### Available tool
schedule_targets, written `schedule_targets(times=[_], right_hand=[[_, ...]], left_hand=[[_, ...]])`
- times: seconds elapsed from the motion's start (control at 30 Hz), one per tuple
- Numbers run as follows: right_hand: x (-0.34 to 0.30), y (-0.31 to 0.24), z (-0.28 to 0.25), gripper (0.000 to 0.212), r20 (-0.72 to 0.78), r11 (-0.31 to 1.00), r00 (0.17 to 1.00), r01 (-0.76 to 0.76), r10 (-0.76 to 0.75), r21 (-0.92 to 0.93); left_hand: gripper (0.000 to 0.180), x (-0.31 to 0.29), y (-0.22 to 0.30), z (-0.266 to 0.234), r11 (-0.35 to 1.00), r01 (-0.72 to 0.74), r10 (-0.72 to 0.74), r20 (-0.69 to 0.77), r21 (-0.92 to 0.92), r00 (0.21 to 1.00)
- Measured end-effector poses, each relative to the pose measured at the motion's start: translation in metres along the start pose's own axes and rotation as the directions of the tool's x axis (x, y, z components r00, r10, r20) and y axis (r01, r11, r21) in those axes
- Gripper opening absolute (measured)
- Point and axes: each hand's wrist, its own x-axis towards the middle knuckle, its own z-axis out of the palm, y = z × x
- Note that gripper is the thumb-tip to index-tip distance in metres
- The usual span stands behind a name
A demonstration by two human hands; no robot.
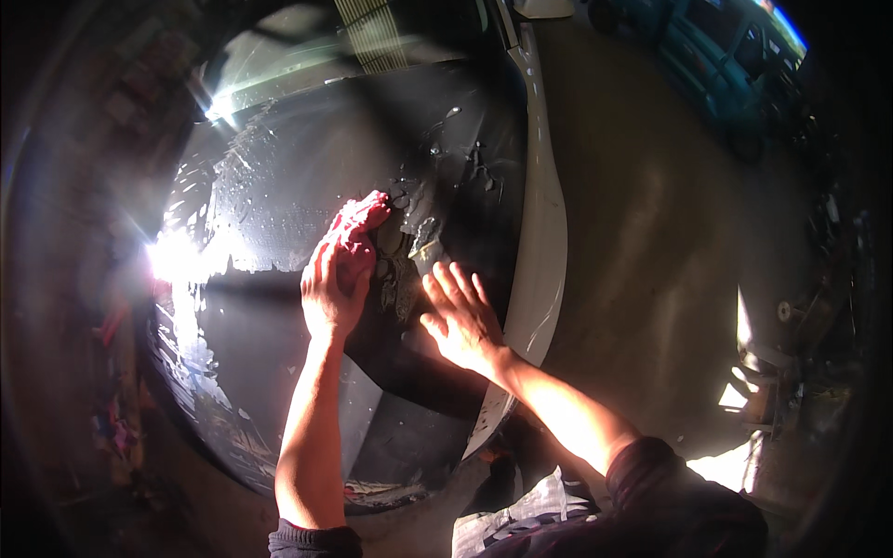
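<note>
My left hand [333, 290] is closed round a bunched red cloth [358, 223], which lies against the dark car hood [307, 335]. To its right, my right hand [460, 321] is over the hood with its fingers stretched out and spread. I cannot tell whether its palm presses on the surface. Just beyond the right fingertips is a wet, wrinkled patch [402, 279] with a small pale yellowish spot [428, 251]. Water drops and dark wet streaks [476, 166] dot the hood farther up.
A white fender [544, 232] runs along the hood's right side. The windshield [298, 56] is at the far end. Strong glare [181, 260] hides the hood's left edge. A teal vehicle [721, 46] stands at the far right beyond a brown floor [642, 242].
</note>
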Motion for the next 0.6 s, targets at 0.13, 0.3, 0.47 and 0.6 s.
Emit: schedule_targets(times=[0.13,0.3,0.47,0.6], right_hand=[[-0.117,-0.064,-0.001,0.071,0.238,0.955,0.929,0.248,-0.283,0.165],[0.102,0.100,-0.040,0.064,-0.112,0.999,0.993,0.025,-0.029,-0.036],[0.048,0.011,-0.004,0.065,-0.086,1.000,0.996,-0.009,0.010,0.004],[-0.086,-0.061,-0.001,0.071,0.119,0.953,0.968,0.189,-0.221,0.236]], left_hand=[[0.077,-0.007,-0.002,-0.010,1.000,0.030,-0.030,0.016,0.000,0.999],[0.074,0.008,0.018,0.009,0.999,-0.027,0.027,-0.005,-0.046,1.000],[0.081,-0.003,-0.006,-0.015,0.998,-0.023,0.023,0.012,0.064,1.000],[0.091,-0.001,-0.006,-0.007,0.999,-0.034,0.032,0.066,0.039,0.997]])
